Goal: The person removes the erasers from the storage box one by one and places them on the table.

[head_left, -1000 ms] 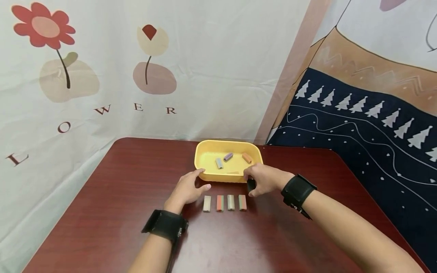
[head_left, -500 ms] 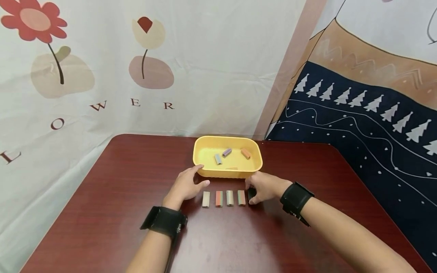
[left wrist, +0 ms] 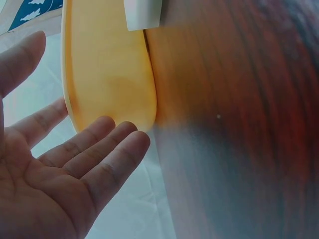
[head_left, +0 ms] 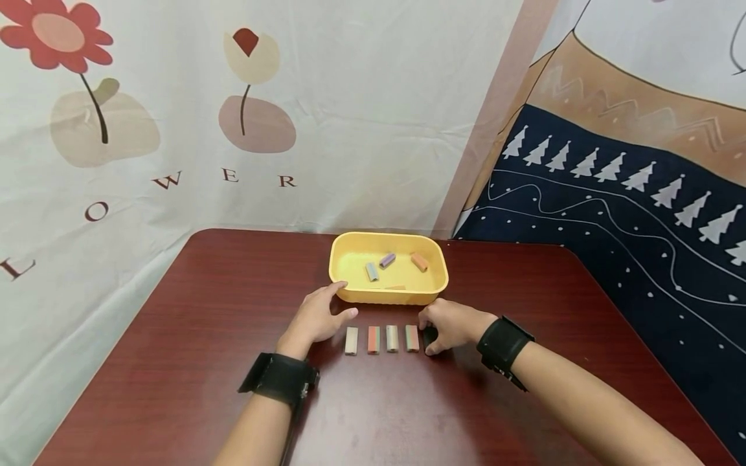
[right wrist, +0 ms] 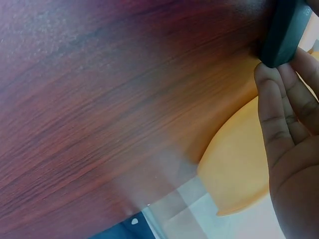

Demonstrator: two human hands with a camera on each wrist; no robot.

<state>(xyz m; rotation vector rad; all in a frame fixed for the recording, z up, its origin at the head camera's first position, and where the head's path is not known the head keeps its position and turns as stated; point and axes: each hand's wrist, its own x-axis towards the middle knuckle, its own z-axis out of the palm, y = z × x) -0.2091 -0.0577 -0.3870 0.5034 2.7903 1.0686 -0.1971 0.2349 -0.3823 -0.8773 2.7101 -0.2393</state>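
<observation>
Beside row end | right hand [head_left: 450, 323] fingers pinch small dark block [head_left: 429, 335] | left hand [head_left: 317, 320] fingers relaxed

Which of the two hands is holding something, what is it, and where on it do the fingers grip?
The right hand grips a small dark block by its sides, at the right end of the row on the table. The left hand holds nothing.

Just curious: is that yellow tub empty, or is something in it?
Not empty. The yellow tub holds small blocks: a blue one, a purple one and an orange one.
</observation>
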